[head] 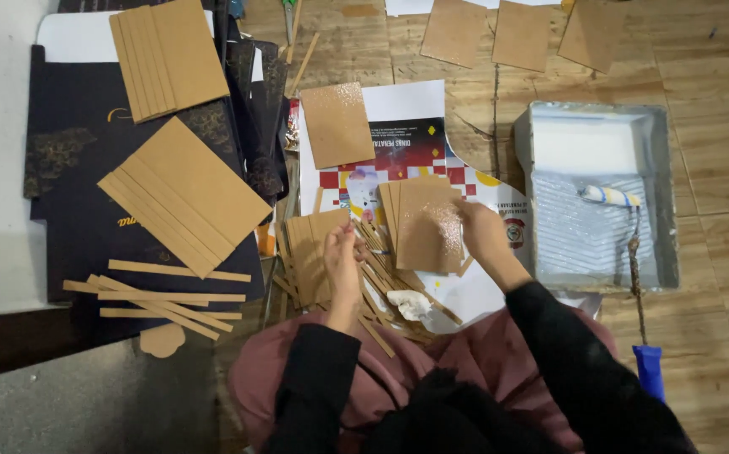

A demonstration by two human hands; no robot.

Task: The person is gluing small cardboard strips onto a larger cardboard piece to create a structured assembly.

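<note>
Cardboard strips (167, 296) lie fanned on dark sheets, far left of the printed poster (406, 126) that serves as the work mat. On the poster's near edge, the left hand (341, 256) pinches a thin strip (361, 242) between its fingertips. Just right of it, the right hand (480, 231) holds the top corner of a glue-wet cardboard panel (428, 227), thumb and fingers pressed together. That panel looks light, stiff and tacky, best held by its dry edges. Right of the poster sits a paint tray (667, 193) with a roller (610, 196).

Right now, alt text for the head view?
Seen from above, a person's right hand holds a glue-shiny brown card panel, while the left hand touches card strips. A paint tray with a roller sits to the right.
</note>
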